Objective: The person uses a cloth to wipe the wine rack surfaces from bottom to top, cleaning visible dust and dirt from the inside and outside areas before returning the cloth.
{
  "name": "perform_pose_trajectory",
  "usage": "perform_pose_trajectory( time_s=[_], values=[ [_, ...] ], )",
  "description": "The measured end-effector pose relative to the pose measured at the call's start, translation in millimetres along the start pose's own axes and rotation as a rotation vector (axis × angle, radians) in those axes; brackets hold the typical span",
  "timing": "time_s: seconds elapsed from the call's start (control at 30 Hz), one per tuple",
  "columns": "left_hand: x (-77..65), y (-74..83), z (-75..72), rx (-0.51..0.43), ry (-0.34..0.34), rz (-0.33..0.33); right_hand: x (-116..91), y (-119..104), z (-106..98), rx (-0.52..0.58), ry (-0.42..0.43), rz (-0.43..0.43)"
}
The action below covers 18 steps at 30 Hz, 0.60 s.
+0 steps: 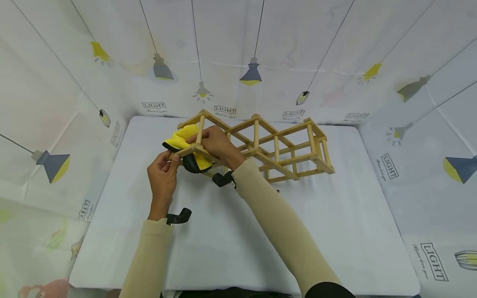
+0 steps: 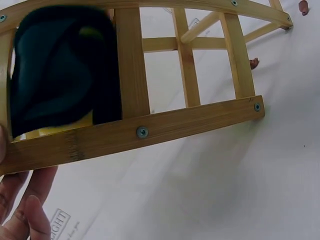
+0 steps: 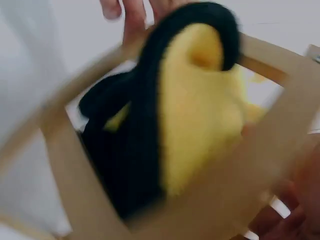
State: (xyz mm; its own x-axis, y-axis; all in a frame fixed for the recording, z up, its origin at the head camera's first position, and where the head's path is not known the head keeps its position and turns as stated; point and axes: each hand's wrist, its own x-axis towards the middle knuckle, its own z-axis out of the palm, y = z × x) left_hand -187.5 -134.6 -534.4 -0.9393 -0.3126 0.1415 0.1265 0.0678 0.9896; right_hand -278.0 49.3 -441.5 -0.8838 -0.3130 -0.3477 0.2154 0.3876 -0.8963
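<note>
A slatted wooden rack with several square bays is tilted over the white table. My left hand pinches the corner of its left end between thumb and fingers. In the left wrist view, fingers curl under the screwed wooden rail. A yellow and black cloth is bunched through the left end bay, draped around the bars. Reaching in from the right, my right hand grips the cloth, its fingertips partly hidden by the cloth and a post. The right wrist view shows the cloth's thick black edging.
Fabric walls printed with hanging lamps enclose the table at the back and sides. Small reddish-brown pieces lie beyond the rack in the left wrist view. Black camera mounts jut from both wrists.
</note>
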Motion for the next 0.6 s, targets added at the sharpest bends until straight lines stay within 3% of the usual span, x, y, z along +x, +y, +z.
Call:
perform_pose_trajectory(
  time_s=[0.17,0.27,0.47,0.6],
  values=[
    [0.9,0.5,-2.1,-0.004,-0.002,0.025,-14,-15,-15,-0.336,0.22,-0.065],
    [0.6,0.9,-1.5,-0.015,0.007,0.034,-21,-21,-20,-0.418,0.273,-0.076],
    [1.5,-0.6,3.2,-0.005,-0.013,0.047,-40,-23,-27,-0.379,0.45,-0.095],
    [1.9,0.5,3.5,-0.009,-0.011,0.045,-60,-30,-39,-0.291,0.537,-0.223]
  ],
)
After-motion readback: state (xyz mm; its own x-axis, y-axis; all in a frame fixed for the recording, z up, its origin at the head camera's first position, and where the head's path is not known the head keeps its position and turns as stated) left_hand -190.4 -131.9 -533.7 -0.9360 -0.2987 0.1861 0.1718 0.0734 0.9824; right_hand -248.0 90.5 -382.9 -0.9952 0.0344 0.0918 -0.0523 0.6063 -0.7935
